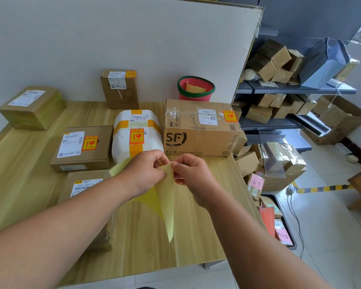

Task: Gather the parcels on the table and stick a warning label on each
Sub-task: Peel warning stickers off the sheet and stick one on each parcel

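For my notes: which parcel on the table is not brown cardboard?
The white parcel crossed with orange tape, left of the SF box; all others are brown.

The left hand (143, 172) and right hand (193, 174) are showing bare; the left forearm (61, 226) and right forearm (258, 236) are too.

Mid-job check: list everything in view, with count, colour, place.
SF box: one, brown, table's right side, warning-labelled.
White wrapped parcel: one, orange-taped, table centre, warning-labelled.
Flat box: one, brown, left of white parcel, warning-labelled.
Upright box: one, brown, against the back wall, warning-labelled.
Far-left box: one, brown, no warning label visible.
Near parcel: one, brown, under left forearm, no warning label visible.
Bucket: one, red with green rim, behind SF box.
Backing sheet: one, yellow, pinched by both hands.
Shelf boxes: many, brown, right.
Left hand: pinches the sheet.
Right hand: pinches the sheet.
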`<state>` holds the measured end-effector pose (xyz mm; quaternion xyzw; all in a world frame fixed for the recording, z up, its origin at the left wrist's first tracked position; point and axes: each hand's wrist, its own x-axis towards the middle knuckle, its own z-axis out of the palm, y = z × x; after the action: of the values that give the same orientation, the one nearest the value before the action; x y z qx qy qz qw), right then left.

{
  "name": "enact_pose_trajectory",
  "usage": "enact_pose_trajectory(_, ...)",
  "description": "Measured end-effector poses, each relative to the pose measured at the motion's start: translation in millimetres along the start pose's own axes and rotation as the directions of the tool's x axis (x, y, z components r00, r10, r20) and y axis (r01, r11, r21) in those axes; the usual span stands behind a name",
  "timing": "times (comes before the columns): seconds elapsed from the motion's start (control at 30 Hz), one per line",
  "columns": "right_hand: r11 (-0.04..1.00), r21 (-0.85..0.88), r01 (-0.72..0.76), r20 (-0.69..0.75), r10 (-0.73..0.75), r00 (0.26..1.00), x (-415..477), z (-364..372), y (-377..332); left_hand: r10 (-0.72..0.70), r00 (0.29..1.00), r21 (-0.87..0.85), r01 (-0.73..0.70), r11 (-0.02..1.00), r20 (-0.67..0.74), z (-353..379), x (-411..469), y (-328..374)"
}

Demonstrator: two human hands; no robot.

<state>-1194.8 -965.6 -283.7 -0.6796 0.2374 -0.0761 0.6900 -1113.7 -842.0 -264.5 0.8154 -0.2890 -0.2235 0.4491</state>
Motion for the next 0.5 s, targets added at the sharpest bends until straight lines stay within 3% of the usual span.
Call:
enact_pose_trajectory(0.13,0.980,0.141,-0.141,-0.109,0.157,0.982,3.4,-5.0,3.3,-0.079,0.997,-0.006,0.079,0.997,-0.019,-2.1,4.7,-10.9)
enact_pose_trajectory(0.3,0.922,0.338,-0.188,-0.351,0.309,0.884,7.1,-22.6,7.9,-0.308,0.937,-0.034,0.307,0.951,-0.164,-10.3,20.9,-42.4)
enact_pose_trajectory(0.43,0.930,0.323,-0.178,-0.538,0.335,0.773,4.9,-34.0,7.0,-0.473,0.852,-0.030,0.479,0.877,-0.227,-17.0,32.6,-64.9)
enact_pose_trajectory(0.5,0.946,0.266,-0.184,-0.575,0.308,0.758,3.5,-32.1,6.5,-0.501,0.836,-0.006,0.512,0.859,-0.224,-17.3,35.2,-68.5)
